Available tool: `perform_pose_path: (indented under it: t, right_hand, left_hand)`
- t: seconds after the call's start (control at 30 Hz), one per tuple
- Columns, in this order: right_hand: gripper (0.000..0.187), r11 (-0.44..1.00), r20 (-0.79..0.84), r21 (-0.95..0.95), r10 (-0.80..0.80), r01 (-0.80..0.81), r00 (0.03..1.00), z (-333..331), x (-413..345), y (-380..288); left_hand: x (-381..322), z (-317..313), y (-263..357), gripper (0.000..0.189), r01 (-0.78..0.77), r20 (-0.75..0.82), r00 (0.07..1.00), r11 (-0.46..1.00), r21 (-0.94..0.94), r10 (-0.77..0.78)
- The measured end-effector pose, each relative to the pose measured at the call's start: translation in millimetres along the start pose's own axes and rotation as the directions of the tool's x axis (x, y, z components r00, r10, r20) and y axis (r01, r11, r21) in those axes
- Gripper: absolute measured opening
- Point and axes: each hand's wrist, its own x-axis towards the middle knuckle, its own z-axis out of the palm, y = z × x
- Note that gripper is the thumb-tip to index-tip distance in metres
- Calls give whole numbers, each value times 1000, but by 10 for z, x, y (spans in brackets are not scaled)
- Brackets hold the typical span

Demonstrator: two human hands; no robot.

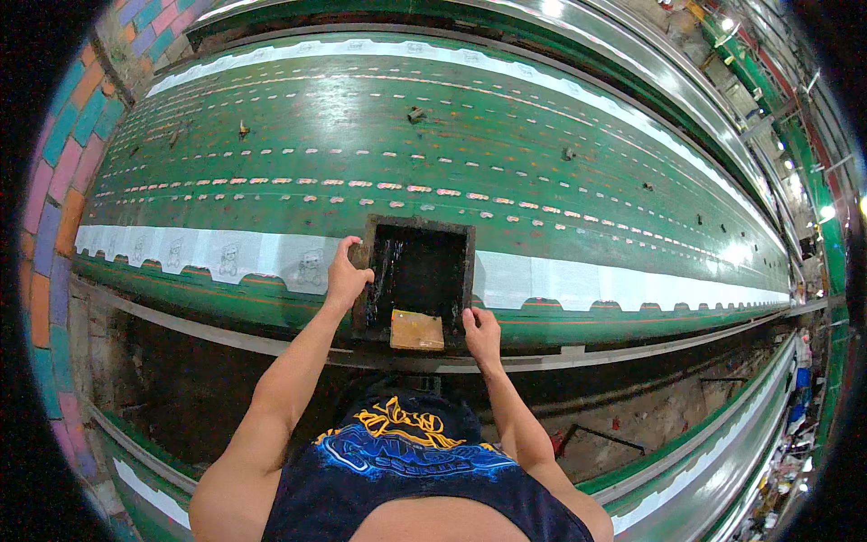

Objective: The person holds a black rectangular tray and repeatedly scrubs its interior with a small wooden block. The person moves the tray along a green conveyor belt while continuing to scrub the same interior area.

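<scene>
A dark screen-printing frame (470, 264) lies across the near strip of white fabric on a long green table. Its inner area is black, with wet-looking streaks down the left side. At its near end rests a flat tan block (417, 330), probably a squeegee. My left hand (348, 274) grips the frame's left side, thumb and forefinger spread along the edge. Lower down, my right hand (482, 332) pinches the right side near the front corner. Bear outlines mark the white fabric strip (271, 261) left of the frame; to its right the fabric (562, 279) looks unprinted.
Rows of small coloured marks run along the green tabletop (291, 129), with small dark lumps here and there. Another white strip (386, 49) follows the far edge. A pale rail (542, 362) borders the near side. A painted brick wall (51, 223) stands left; another table (704, 467) lies behind me.
</scene>
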Motion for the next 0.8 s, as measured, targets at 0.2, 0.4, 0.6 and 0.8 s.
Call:
perform_pose_path:
  t: [0.2, 0.4, 0.6, 0.8]
  right_hand:
    - [33, 993, -88, -9, -120, 119, 989, -908, 619, 10]
    - [35, 983, -98, -41, -181, 177, 979, -1663, 1118, 203]
    - [35, 987, -5, -25, -161, 161, 987, -1790, 940, 787]
    - [41, 999, 82, -16, -28, 30, 996, -1760, 578, 1117]
  left_hand:
    - [65, 657, 780, 74, -69, -31, 997, 982, -173, 65]
    - [104, 1405, 1289, 74, -76, -38, 997, 983, -170, 71]
    - [-209, 1754, 1026, 74, -118, -46, 992, 986, -116, 113]
    - [-611, 1830, 807, 72, -114, -39, 992, 992, 63, 116]
